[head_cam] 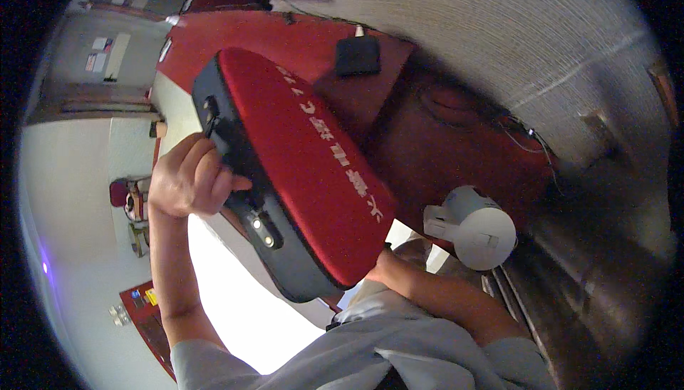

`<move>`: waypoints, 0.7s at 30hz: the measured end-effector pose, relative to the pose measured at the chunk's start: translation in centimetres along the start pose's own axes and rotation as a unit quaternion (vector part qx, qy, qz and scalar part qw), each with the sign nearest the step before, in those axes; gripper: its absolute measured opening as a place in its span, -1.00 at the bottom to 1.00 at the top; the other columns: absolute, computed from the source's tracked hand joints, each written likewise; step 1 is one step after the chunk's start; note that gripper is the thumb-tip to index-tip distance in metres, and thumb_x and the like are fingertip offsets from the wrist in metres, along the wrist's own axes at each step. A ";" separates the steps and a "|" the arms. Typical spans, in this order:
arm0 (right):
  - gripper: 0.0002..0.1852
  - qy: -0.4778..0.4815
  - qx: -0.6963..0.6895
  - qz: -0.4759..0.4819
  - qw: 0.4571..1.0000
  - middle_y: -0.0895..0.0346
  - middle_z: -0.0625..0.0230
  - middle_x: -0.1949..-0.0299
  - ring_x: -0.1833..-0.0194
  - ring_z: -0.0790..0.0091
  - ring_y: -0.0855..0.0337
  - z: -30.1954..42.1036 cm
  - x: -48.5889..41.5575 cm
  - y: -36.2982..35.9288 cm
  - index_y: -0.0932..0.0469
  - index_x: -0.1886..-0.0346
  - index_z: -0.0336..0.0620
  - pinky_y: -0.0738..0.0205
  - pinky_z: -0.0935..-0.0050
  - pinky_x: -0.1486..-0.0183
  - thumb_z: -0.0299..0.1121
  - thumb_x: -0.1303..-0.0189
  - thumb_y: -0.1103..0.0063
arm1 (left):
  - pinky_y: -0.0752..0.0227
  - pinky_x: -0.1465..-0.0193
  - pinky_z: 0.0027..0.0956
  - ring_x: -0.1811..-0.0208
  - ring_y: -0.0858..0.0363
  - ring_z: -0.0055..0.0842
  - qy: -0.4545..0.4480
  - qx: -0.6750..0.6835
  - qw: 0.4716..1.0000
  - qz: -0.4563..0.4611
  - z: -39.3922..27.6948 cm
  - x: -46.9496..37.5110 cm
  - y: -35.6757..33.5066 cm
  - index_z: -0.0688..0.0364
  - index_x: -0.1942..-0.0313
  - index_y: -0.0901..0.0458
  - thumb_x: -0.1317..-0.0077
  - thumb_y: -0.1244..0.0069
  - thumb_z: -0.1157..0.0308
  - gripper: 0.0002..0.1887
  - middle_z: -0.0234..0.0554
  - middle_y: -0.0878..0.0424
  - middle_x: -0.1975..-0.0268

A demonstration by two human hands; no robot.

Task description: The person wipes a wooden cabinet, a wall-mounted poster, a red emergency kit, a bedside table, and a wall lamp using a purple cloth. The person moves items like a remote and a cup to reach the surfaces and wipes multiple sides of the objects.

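A large carrying case [310, 160] with a red fabric-like top and a dark grey side hangs tilted before me; pale lettering runs along its top. On its grey side, my left hand [192, 176] is closed around the black handle, between metal-studded handle mounts. My right hand [380, 266] is at the case's lower right edge, with its fingers hidden behind the case, so its grip cannot be seen.
Beyond the case lies a red-covered surface [246, 29] with a black square object [358, 56]. A white cylindrical device [475, 229] stands near my right forearm. Thin cables [545, 146] run beside the textured wall. Another red table [144, 310] with small items is at the lower left.
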State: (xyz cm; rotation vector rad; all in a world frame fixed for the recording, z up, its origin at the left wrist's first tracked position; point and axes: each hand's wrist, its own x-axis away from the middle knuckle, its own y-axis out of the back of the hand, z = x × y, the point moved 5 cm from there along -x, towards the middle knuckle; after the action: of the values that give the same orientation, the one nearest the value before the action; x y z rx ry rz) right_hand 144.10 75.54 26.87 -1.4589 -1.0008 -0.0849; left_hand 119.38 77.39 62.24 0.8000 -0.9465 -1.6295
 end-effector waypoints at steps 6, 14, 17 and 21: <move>-0.51 0.166 0.463 0.080 0.867 -0.51 0.27 -0.34 -0.34 0.10 -0.49 1.1 10.6 -5.1 -0.39 -0.39 -0.11 -0.43 0.09 -0.35 -0.11 -0.51 0.11 | -0.68 0.30 -0.18 0.39 -0.61 -0.31 0.050 0.009 0.998 -0.045 0.4 0.6 -0.4 0.14 0.57 -0.34 0.00 -0.32 0.13 -0.56 -0.21 -0.45 0.44; -0.26 -0.038 0.328 -0.017 0.944 -0.47 0.10 -0.34 -0.31 0.17 -0.53 11.0 22.3 -10.6 -0.22 -0.50 -0.26 -0.33 0.17 -0.43 -0.17 -0.35 -0.26 | -0.66 -0.03 -0.15 -0.07 -0.65 -0.18 0.274 0.014 0.961 -0.026 -1.5 1.9 -0.3 0.20 0.21 -0.54 -0.11 -0.28 0.35 -0.70 -0.11 -0.60 0.10; -0.22 0.186 0.255 0.152 0.937 -0.47 0.17 -0.34 -0.32 0.20 -0.51 13.8 25.1 -14.9 -0.22 -0.50 -0.24 -0.31 0.16 -0.43 -0.19 -0.28 -0.32 | -0.58 -0.22 -0.16 -0.28 -0.56 -0.15 0.368 0.025 0.929 0.001 -2.9 2.8 0.7 0.18 -0.14 -0.53 -0.14 -0.17 0.54 -0.50 -0.07 -0.56 -0.20; -0.32 0.399 0.542 0.107 0.732 -0.44 0.18 -0.35 -0.38 0.19 -0.40 13.0 22.6 -17.7 -0.34 -0.41 -0.20 -0.12 0.11 -0.50 -0.21 -0.27 -0.36 | -0.36 -0.43 -0.08 -0.40 -0.45 -0.03 0.487 0.081 0.870 -0.022 -5.7 2.8 1.4 0.17 -0.34 -0.45 -0.18 0.10 0.73 -0.33 0.06 -0.44 -0.40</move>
State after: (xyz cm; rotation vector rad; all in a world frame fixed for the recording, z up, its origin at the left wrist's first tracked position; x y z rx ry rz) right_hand 140.65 94.75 51.63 -0.3130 -0.0394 0.0465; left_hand 124.29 73.42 60.72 1.5549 -0.3186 -0.9447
